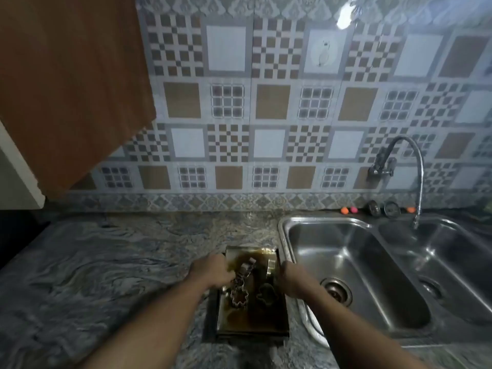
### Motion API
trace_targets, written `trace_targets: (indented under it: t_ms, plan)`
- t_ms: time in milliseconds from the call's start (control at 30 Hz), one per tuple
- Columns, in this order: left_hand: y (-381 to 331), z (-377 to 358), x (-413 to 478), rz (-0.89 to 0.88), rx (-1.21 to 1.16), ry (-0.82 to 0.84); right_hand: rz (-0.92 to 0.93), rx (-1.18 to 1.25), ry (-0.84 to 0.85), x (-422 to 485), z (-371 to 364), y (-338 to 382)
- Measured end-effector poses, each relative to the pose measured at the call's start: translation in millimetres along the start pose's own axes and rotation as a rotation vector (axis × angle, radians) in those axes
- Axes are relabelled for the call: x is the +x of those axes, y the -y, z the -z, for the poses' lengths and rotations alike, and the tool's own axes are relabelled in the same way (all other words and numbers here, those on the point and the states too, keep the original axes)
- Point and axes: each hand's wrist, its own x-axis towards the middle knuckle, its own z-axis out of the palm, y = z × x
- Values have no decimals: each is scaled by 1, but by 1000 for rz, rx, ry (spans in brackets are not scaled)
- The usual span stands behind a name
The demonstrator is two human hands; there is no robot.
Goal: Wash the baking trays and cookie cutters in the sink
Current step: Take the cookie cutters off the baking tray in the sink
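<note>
A greasy metal baking tray [250, 322] lies on the marbled counter just left of the sink [354, 275]. Several metal cookie cutters [239, 299] lie in it, among them a flower-shaped one and a darker one [266, 295]. My left hand [210, 271] grips the tray's left rim, fingers curled over the edge. My right hand [288, 275] grips the right rim, its fingers hidden behind the hand. The tray looks stacked on another tray, of which only an edge shows.
The double steel sink has two basins with drains [336, 291]; a curved tap [415, 182] hangs over the divider. Small round items [378, 209] stand behind the sink. A brown wall cabinet [69, 89] hangs at upper left. Grey marbled counter [106, 275] spreads left.
</note>
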Motion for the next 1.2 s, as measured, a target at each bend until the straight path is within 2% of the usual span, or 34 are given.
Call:
trace_targets:
  t_ms: [100, 200, 433, 633, 833, 1000, 1133, 1200]
  plan:
    - [10, -26, -7, 40, -21, 58, -112, 114, 28, -6, -31, -14]
    - [22, -53, -14, 81, -150, 118, -150, 249, 87, -9, -58, -21]
    - [22, -77, -12, 161, -421, 88, -121, 437, -62, -8, -75, -19]
    - [21, -82, -12, 210, -530, 94, -137, 502, -148, -10, -84, -19]
    - [11, -73, -20, 85, -733, 16, -119, 616, -242, -13, -86, -17]
    - [-2, -59, -18, 7, -770, -44, -66, 683, -323, -15, -73, -25]
    - [-28, -51, -18, -29, -801, -41, 58, 715, -372, -20, -55, -44]
    - [-46, -49, -16, -51, -814, -39, 54, 677, -380, -24, -45, -59]
